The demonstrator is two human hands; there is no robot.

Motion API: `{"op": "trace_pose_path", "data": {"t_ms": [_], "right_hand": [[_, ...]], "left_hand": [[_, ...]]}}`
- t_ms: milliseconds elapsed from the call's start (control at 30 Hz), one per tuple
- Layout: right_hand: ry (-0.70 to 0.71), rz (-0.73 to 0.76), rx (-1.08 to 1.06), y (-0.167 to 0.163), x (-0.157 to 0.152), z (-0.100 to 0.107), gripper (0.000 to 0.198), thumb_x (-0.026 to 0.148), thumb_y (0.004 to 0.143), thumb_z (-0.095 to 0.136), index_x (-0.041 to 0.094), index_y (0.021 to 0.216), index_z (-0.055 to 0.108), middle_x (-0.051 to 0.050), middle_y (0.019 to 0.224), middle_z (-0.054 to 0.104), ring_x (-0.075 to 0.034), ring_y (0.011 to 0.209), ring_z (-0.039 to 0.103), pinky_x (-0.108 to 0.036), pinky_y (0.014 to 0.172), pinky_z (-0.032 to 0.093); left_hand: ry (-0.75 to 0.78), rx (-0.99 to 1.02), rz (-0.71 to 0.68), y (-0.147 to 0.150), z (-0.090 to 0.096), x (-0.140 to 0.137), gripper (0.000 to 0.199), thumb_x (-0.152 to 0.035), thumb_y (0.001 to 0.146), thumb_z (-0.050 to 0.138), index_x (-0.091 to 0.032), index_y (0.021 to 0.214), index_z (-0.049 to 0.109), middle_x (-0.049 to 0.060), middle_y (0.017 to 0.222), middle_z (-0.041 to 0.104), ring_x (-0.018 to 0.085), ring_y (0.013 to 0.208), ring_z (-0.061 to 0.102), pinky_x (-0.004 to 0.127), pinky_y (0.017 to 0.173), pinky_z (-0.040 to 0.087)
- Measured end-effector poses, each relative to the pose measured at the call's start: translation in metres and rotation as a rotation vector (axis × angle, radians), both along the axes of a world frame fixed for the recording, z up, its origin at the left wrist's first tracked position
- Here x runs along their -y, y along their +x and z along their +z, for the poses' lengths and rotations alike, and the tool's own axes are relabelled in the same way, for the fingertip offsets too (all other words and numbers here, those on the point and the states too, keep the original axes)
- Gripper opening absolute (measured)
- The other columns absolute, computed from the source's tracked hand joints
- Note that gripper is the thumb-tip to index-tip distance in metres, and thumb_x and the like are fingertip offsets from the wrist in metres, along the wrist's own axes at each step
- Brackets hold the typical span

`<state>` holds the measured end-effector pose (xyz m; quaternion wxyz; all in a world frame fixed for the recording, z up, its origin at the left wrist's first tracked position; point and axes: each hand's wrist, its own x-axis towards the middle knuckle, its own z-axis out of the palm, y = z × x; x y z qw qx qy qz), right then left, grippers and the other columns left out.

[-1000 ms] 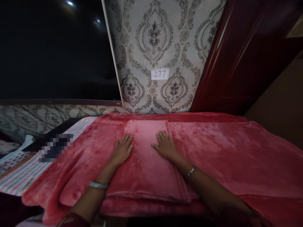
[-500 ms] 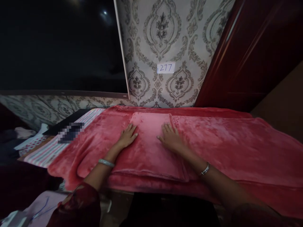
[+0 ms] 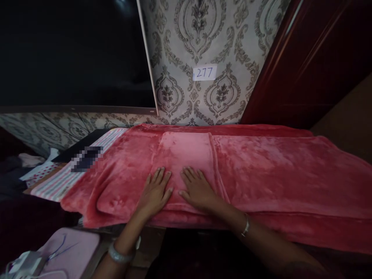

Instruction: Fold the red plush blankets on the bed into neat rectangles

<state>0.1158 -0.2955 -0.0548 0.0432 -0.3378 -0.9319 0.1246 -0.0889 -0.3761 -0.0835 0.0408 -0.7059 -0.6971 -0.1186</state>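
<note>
A plush red-pink blanket [image 3: 270, 174] covers most of the table, with a folded section [image 3: 186, 149] lying on top near the middle. My left hand [image 3: 155, 192] rests flat on the left near part of that fold, fingers stretched out. Beside it, my right hand [image 3: 197, 190] lies flat on the same fold, fingers spread and pointing away from me. Neither hand grips the cloth. The blanket's left end is bunched into a curved crease near the striped cloth.
A striped cloth [image 3: 55, 186] and a pixelated dark object [image 3: 87, 159] lie at the left. Behind stand a large screen [image 3: 75, 54], the patterned wall with a paper marked 277 [image 3: 205, 72], and a dark red panel [image 3: 302, 66]. A pink stool [image 3: 78, 248] holds a white plug and cable.
Both hands have slid toward me over the folded section and come closer together. The view has tipped slightly downward, showing more of the pink stool.
</note>
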Motion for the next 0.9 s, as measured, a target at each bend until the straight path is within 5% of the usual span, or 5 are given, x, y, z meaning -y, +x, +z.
{"op": "trace_pose_path", "data": {"t_ms": [400, 667, 900], "right_hand": [[0.039, -0.201, 0.076, 0.095, 0.011, -0.012, 0.075, 0.049, 0.098, 0.043, 0.01, 0.159, 0.027, -0.015, 0.166, 0.02, -0.028, 0.155, 0.016, -0.057, 0.123, 0.017], [0.061, -0.035, -0.08, 0.056, 0.03, 0.021, 0.069, 0.045, 0.1, 0.047, 0.012, 0.158, 0.032, -0.017, 0.164, 0.027, -0.03, 0.154, 0.02, -0.054, 0.125, 0.015], [0.066, 0.111, -0.121, 0.051, 0.051, -0.028, 0.074, 0.042, 0.096, 0.059, 0.028, 0.161, 0.026, -0.004, 0.169, 0.016, -0.031, 0.156, 0.006, -0.059, 0.125, 0.012]], "left_hand": [[0.01, 0.021, -0.082, -0.005, 0.004, 0.002, 0.076, -0.061, 0.093, 0.049, -0.023, 0.158, 0.033, 0.012, 0.165, 0.028, 0.035, 0.153, 0.021, 0.063, 0.119, 0.024], [0.182, -0.057, -0.078, 0.013, 0.012, 0.013, 0.052, -0.043, 0.098, 0.045, -0.021, 0.145, 0.055, 0.012, 0.15, 0.053, 0.032, 0.147, 0.038, 0.06, 0.122, 0.023], [0.238, -0.175, -0.166, 0.035, -0.019, 0.036, 0.068, -0.043, 0.091, 0.057, -0.023, 0.154, 0.041, 0.013, 0.158, 0.044, 0.034, 0.147, 0.036, 0.057, 0.119, 0.026]]}}
